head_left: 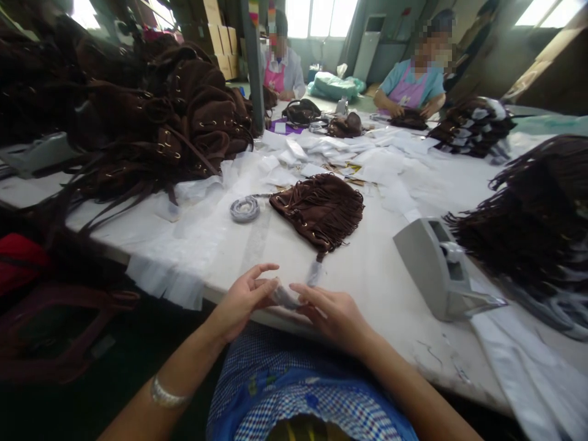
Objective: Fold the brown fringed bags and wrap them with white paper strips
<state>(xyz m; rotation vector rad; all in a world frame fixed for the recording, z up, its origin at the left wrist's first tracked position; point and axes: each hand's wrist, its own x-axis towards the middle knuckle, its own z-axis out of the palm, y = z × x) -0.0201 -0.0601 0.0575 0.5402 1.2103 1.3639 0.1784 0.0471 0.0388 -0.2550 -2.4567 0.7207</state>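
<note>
A brown fringed bag (321,208) lies on the white table in front of me. From its left end runs a strap wound into a wrapped coil (245,209), which rests flat on the table. At its near end, another strap (315,272) in clear wrapping comes down toward my hands. Close to the table's front edge, my left hand (250,295) and my right hand (333,309) grip the wrapped strap (287,298) between them, fingertips pinching it from both sides. Part of that strap is hidden behind the fingers.
A grey tape dispenser (434,269) stands to the right, beside a stack of dark fringed bags (533,220). Brown bags (193,116) are heaped at left. White wrapping sheets (331,147) lie across the table's middle. Two people (282,67) (413,79) in pink aprons work at the far side.
</note>
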